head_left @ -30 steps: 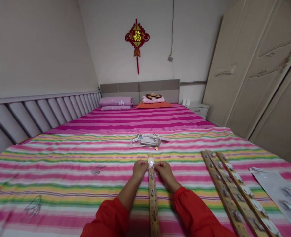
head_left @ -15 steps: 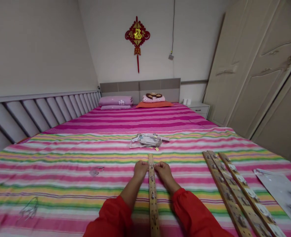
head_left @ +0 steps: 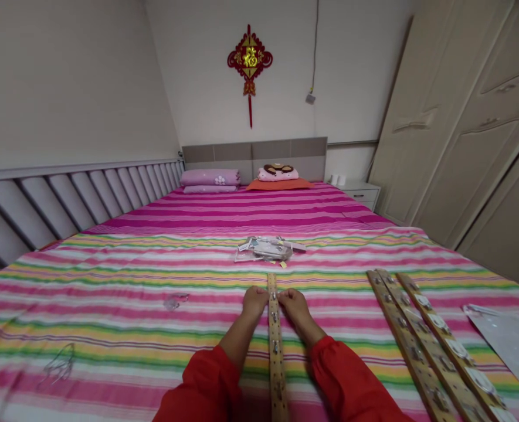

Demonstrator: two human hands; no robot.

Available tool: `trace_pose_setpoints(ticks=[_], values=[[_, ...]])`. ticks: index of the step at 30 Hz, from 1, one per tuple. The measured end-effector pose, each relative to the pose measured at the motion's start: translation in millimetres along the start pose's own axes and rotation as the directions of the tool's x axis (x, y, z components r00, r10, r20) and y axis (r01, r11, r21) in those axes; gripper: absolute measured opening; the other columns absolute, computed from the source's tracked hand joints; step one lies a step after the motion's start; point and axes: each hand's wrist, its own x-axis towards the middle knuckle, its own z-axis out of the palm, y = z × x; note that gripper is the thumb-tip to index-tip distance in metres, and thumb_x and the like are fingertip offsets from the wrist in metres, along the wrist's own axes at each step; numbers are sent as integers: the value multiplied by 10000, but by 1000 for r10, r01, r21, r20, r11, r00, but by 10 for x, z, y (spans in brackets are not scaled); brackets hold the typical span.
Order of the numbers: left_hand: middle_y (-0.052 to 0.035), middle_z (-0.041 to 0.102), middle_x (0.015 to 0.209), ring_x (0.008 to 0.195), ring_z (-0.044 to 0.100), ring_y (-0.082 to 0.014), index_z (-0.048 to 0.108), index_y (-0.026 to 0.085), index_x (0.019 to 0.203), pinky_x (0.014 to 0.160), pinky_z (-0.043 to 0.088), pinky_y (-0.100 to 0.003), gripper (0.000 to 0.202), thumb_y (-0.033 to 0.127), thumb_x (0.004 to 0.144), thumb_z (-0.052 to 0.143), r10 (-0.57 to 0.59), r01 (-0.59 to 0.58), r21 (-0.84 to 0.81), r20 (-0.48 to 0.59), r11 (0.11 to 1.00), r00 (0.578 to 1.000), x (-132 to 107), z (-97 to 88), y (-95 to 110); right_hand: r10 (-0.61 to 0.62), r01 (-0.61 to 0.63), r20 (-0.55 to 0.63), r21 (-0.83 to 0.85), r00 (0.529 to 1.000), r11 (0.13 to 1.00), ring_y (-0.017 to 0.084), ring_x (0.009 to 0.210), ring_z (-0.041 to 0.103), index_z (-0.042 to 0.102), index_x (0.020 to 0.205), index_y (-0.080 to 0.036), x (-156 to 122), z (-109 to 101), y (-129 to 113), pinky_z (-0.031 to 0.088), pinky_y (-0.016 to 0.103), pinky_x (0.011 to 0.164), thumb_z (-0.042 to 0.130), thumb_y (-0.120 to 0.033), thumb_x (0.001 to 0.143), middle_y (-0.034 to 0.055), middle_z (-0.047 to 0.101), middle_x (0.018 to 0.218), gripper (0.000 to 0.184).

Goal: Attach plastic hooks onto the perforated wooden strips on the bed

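A long wooden strip (head_left: pixel 276 351) with small metal fittings lies on the striped bedspread (head_left: pixel 122 281), running away from me. My left hand (head_left: pixel 254 302) and my right hand (head_left: pixel 293 302) sit on either side of its far end, fingers curled and pinched against the strip. Both arms wear red sleeves. What the fingertips pinch is too small to make out.
Three more wooden strips (head_left: pixel 426 340) with round white pieces lie to the right, beside a grey plastic sheet (head_left: pixel 509 340). A pile of clear packets (head_left: pixel 265 249) lies beyond the hands. Small clear bits (head_left: pixel 175 301) lie at left. Wardrobe doors (head_left: pixel 474 135) stand at right.
A round white piece that stood between my fingertips at the strip's end a second ago is no longer visible. Both hands have stayed at the strip's far end; the view shifted slightly.
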Motion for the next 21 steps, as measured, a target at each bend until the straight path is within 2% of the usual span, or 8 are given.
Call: trace_pose_setpoints(ticks=[7,13,15,17,19,21], values=[[38,522,493,541,520,-132,493,190,515,542,378,-235,146,125,546,620,-20,19,-34,-35,999,999,-6,39,-47,46,-46,30,20,999,999,116,397,450,526,519,-203,27,20,56,296,231,391,674,-341,522,-57,486,386,203],[36,549,510,536,547,-123,525,176,577,540,412,-227,79,138,584,594,12,-19,-138,-50,990,999,-159,-11,9,67,-77,103,101,992,992,94,341,403,514,523,-197,-63,-34,-38,289,228,370,681,-431,549,-69,453,364,288],[25,569,515,519,555,-122,561,166,621,521,423,-225,32,194,628,574,44,-50,-173,-41,984,998,-223,-143,22,73,-90,121,141,990,986,92,351,423,522,542,-189,-113,-92,-76,313,228,373,661,-464,575,-52,493,410,309],[14,590,533,517,562,-123,598,153,673,514,433,-226,100,246,645,572,77,-86,-179,-60,980,995,-274,-377,2,76,-99,128,177,989,979,93,371,449,536,565,-182,-172,-156,-95,333,229,379,661,-469,576,-34,533,467,314],[7,610,579,551,575,-124,623,148,735,544,450,-227,159,264,631,592,105,-124,-150,-127,981,986,-302,-711,-59,75,-100,127,201,989,974,95,386,462,557,589,-176,-237,-210,-89,344,232,385,689,-444,551,-27,550,494,301],[4,619,633,599,583,-131,624,154,786,582,460,-233,196,264,626,596,119,-142,-82,-239,987,964,-305,-1109,-153,70,-95,121,218,990,971,100,401,470,590,634,-171,-299,-243,-65,353,235,396,713,-408,532,-28,558,502,285]])
